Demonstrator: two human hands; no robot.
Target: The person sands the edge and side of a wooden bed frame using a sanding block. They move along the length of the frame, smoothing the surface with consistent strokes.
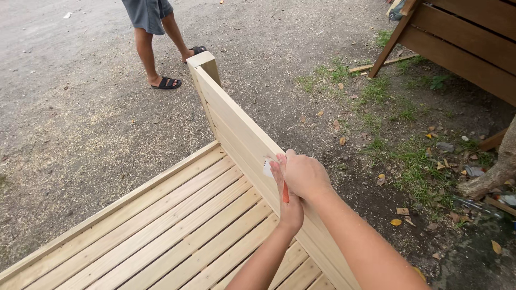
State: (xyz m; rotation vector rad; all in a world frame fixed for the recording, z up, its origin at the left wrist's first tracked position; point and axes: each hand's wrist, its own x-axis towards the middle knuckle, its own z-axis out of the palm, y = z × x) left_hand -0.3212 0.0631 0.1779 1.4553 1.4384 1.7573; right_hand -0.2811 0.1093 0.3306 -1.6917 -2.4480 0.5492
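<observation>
Head view looks down on both hands pressed together at the top edge of an upright pale wood panel (242,129). Right hand (305,174) lies curled over that edge, knuckles up, fingers hidden on the far side. Left hand (287,201) stands against the panel's near face, palm to the boards, fingers pointing up, touching the right hand. Between them sits an orange tool (285,192), thin and short, clamped by the two hands; which hand grips it I cannot tell. A small white piece (267,168) shows just left of the fingertips, against the panel.

The panel rises from a slatted deck (161,225) of the same wood and ends in a square post (204,64). Sawdust covers the gravel (80,118) beside it. Another person's legs in black sandals (166,82) stand beyond the post. Grass (408,161) and a dark wooden frame (462,43) lie to the right.
</observation>
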